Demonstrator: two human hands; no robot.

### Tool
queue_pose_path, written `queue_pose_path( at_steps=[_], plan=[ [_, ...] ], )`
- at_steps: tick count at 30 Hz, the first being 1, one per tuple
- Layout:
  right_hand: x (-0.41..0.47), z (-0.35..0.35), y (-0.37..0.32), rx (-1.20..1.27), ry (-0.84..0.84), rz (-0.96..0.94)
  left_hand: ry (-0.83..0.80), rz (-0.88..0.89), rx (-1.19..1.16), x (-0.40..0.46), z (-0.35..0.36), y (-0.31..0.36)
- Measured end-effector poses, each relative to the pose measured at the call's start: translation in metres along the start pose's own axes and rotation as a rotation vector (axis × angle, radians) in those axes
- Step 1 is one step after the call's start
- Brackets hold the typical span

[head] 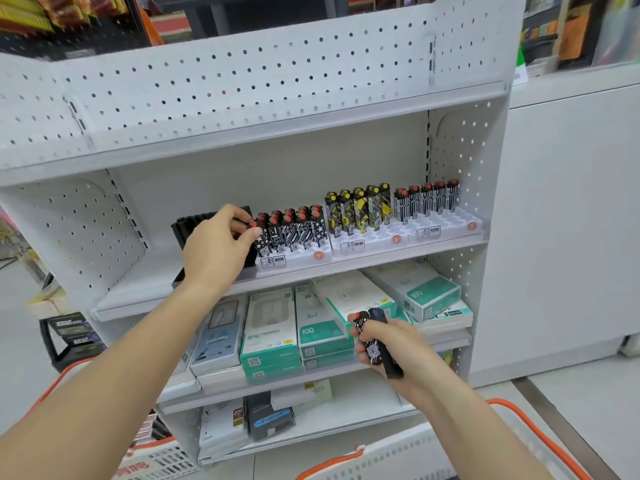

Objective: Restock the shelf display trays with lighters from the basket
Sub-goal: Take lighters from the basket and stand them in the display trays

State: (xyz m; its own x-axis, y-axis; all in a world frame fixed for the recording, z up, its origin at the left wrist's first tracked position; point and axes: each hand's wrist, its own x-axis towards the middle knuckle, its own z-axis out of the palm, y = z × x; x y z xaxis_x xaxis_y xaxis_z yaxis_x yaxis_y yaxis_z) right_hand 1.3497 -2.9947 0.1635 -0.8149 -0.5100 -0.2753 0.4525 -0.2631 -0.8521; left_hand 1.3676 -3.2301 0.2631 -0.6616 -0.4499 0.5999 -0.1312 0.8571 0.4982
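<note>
Three white display trays stand side by side on the middle shelf: the left tray [294,259] holds black-and-white lighters with red caps [294,228], the middle tray [372,242] yellow-patterned lighters, the right tray [446,225] lighters with a line pattern. My left hand [216,249] pinches a red-capped lighter [257,227] at the left end of the left tray's row. My right hand [386,344] is lower, in front of the shelf below, gripping a bundle of black-patterned lighters [375,342]. The white basket with an orange rim [381,455] sits at the bottom edge.
A black ribbed tray [188,225] stands left of the white trays, partly behind my left hand. Boxed chargers and cables [311,327] fill the shelf below. A white perforated shelf [242,84] overhangs the trays. A white cabinet wall [561,220] is on the right.
</note>
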Motion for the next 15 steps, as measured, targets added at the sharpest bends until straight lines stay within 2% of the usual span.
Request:
queue_pose_path(
  at_steps=[9,12,15],
  plan=[
    [-0.005,0.000,-0.003,-0.043,-0.119,-0.010,-0.058,0.062,0.102,-0.001,0.003,-0.002],
    [-0.008,0.003,-0.003,-0.044,-0.144,-0.032,-0.107,0.036,0.090,0.001,0.001,-0.003],
    [-0.010,0.004,-0.003,-0.030,-0.135,-0.043,-0.041,0.065,0.127,-0.007,0.000,-0.002]
  ],
)
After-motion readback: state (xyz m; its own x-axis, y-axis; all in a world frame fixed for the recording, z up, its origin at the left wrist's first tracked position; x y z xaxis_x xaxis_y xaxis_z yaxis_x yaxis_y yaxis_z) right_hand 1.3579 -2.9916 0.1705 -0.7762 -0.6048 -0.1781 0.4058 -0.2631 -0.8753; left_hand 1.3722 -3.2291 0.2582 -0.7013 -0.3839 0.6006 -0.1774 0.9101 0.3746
